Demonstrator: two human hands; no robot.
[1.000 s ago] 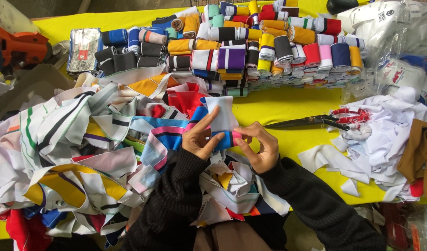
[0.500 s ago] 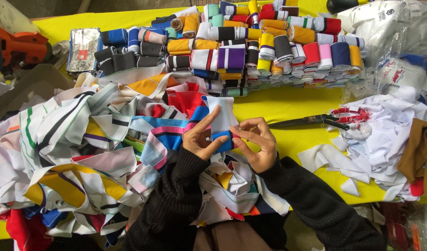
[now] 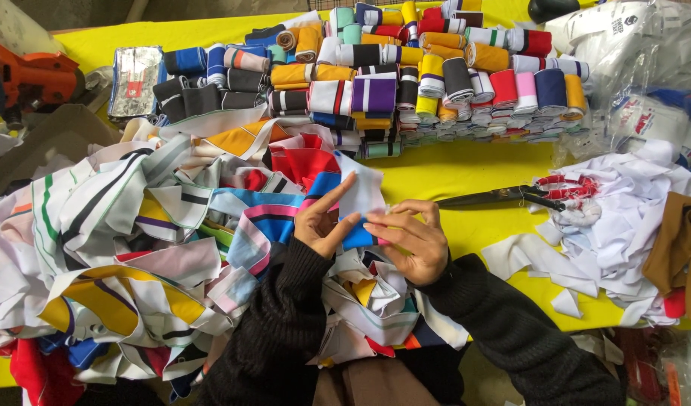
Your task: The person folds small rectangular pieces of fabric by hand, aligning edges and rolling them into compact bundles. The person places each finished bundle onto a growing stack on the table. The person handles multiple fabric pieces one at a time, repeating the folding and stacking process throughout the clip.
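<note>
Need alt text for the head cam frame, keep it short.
Two hands, left hand and right hand, fold a white and blue fabric strip over a heap of striped fabric scraps on a yellow table. Behind lie rolled fabric bundles; scissors rest at right.

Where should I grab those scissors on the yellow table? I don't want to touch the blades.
Take the scissors by the red-wrapped handle loops, coming from the right. They lie flat with the dark blades pointing left toward the right hand, and the handles rest at the edge of the white scraps.

one pair of scissors (image 3: 511, 197), two hands, one orange tool (image 3: 30, 79), one yellow table (image 3: 465, 169).
</note>
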